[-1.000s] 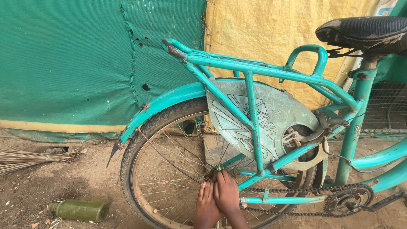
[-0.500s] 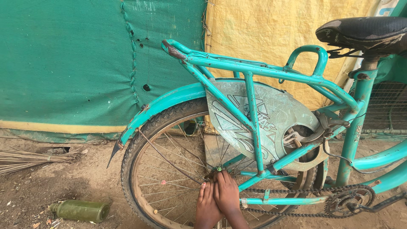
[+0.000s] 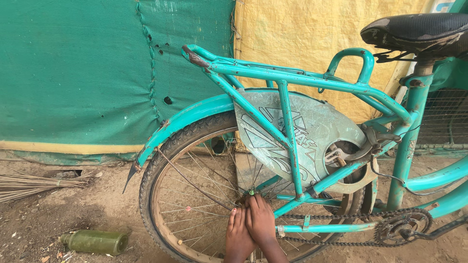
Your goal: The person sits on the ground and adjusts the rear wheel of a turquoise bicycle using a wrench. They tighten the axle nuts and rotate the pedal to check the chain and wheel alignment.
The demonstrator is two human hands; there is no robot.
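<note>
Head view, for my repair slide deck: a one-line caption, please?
Two bare hands, left hand and right hand, press together at the rear wheel hub of a turquoise steel-framed bicycle.

Both hands low at bottom centre of the view, backs up, pressed side by side and touching along their inner edges. Left hand (image 3: 237,236) flat, fingers straight and close together, pointing up and away. Right hand (image 3: 262,225) slightly ahead of the left, partly overlapping it, fingers extended, tips bunched at the top. Wrists cut off by the lower frame edge; forearms out of view. Grip state not readable from this angle
</note>
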